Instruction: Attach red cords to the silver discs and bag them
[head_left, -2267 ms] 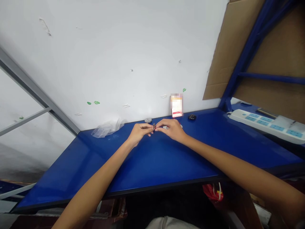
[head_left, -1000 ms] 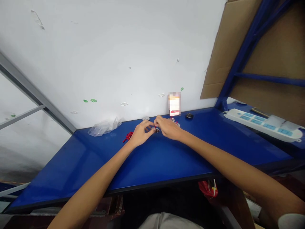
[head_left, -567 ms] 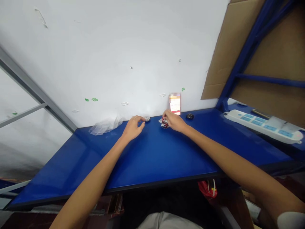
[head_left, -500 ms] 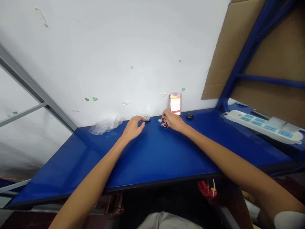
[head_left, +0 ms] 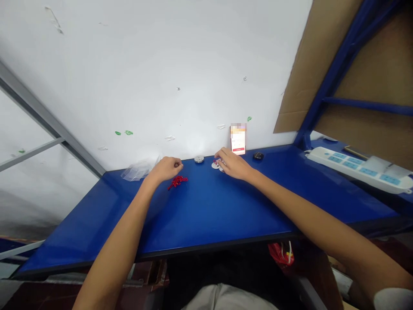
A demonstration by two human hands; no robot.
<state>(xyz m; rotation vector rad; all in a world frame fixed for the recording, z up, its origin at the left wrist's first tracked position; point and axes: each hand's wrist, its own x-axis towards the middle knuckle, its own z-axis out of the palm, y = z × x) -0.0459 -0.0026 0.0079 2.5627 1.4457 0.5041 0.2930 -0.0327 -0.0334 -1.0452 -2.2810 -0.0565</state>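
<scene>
Wall (head_left: 145,73): is rising white behind the table (head_left: 206,211).
Table: is spreading blue beneath both hands, carrying the small things.
Strip (head_left: 358,169): is lying toward the right end.
Bag (head_left: 137,169): is lying crumpled and clear by the wall, left of the hands.
Right hand (head_left: 235,165): is bending its fingers over the discs (head_left: 214,165); whether it is pinching one, I cannot tell.
Left hand (head_left: 167,168): is curling its fingers in, just beyond the cords (head_left: 177,182); its grip is not showing clearly.
Phone (head_left: 238,144): is leaning upright against the wall, behind the right hand.
Cords: are lying bunched and red on the table, looking light, soft, easily tangled; lifting one by an end is seeming best.
Discs: are lying partly under the right hand, red cord showing on one; looking stiff, light, perhaps slippery, they are inviting a rim hold.
</scene>
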